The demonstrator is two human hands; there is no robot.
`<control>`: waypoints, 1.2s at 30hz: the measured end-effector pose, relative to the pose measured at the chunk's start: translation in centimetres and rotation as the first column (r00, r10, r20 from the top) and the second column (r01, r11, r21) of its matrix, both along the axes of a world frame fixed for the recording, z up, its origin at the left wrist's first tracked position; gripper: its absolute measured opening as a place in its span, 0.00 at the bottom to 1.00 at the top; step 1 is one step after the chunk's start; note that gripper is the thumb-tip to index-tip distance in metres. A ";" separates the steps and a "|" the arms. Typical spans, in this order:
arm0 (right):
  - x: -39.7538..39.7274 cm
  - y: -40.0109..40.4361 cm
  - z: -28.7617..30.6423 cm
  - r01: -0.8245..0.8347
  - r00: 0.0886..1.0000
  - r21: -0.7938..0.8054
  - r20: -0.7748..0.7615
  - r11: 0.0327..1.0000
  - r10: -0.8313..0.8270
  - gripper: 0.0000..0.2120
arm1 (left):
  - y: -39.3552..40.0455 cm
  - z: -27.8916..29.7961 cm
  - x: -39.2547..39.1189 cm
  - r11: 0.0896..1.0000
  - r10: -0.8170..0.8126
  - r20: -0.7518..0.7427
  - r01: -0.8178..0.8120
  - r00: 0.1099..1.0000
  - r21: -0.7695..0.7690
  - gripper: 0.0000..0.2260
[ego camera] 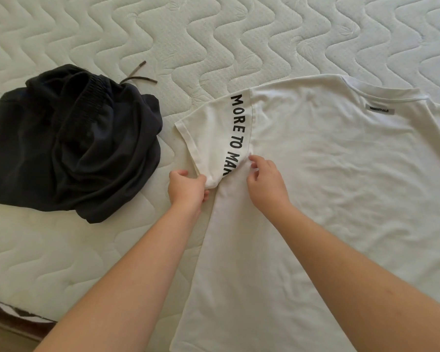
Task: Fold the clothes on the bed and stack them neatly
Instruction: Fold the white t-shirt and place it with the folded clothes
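Nearest us, our two bare forearms reach out over the bed. Our left hand (pixel 187 185) pinches the hem of the sleeve (pixel 211 143) of one white T-shirt (pixel 315 199), which lies spread flat on the quilted mattress (pixel 239 34). Our right hand (pixel 266 181), fingers curled, pinches the fabric by the sleeve seam. We judge the folding barely begun: the shirt is unfolded, and one dark garment (pixel 71 146) lies crumpled to the left. Two garments counted, none stacked.
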State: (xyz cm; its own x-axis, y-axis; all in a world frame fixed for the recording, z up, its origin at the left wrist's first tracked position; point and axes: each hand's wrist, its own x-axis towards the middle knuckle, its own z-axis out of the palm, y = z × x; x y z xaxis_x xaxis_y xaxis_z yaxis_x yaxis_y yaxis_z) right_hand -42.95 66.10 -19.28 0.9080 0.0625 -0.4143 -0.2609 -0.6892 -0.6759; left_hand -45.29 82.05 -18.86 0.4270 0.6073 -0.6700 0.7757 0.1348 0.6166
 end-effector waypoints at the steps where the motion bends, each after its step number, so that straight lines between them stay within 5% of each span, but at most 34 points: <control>1: 0.0 -0.1 -0.1 -0.036 0.999 -0.020 0.004 0.999 0.036 0.23 | 0.1 -0.1 -0.3 0.994 -0.070 -0.056 0.074 0.996 0.083 0.19; 4: 0.1 0.1 0.0 -0.117 0.989 -0.090 0.080 0.989 0.124 0.26 | -0.1 0.4 -0.5 0.871 -0.250 -0.063 0.253 0.966 0.422 0.18; 8: 0.3 0.2 -0.7 -0.357 0.908 -0.251 0.133 0.900 0.397 0.31 | -1.3 0.5 0.2 0.511 -0.660 -0.035 0.482 0.750 0.712 0.13; 11: 0.3 -1.1 -1.7 -0.490 0.825 -0.362 0.100 0.793 0.556 0.32 | -1.9 0.0 1.3 0.365 -0.800 -0.058 0.561 0.597 0.743 0.16; 15: 1.0 -2.9 -2.1 -0.416 0.866 -0.333 0.139 0.846 0.481 0.32 | -2.3 -2.0 3.3 0.158 -0.857 -0.304 0.774 0.416 0.613 0.25; 21: 5.9 -4.9 -2.1 -0.190 0.955 -0.387 0.141 0.902 0.261 0.27 | -4.4 -3.1 8.3 0.080 -0.865 -0.339 0.770 0.369 0.634 0.27; 30: 11.8 -6.7 -2.2 -0.172 0.963 -0.411 0.120 0.895 0.241 0.28 | -6.4 -5.1 14.7 -0.214 -0.881 -0.460 0.773 0.111 0.597 0.29; 36: 16.0 -7.6 -3.9 -0.172 0.945 -0.461 0.173 0.870 0.279 0.30 | -5.4 -6.9 13.3 -0.156 -0.903 -0.382 0.683 0.194 0.714 0.30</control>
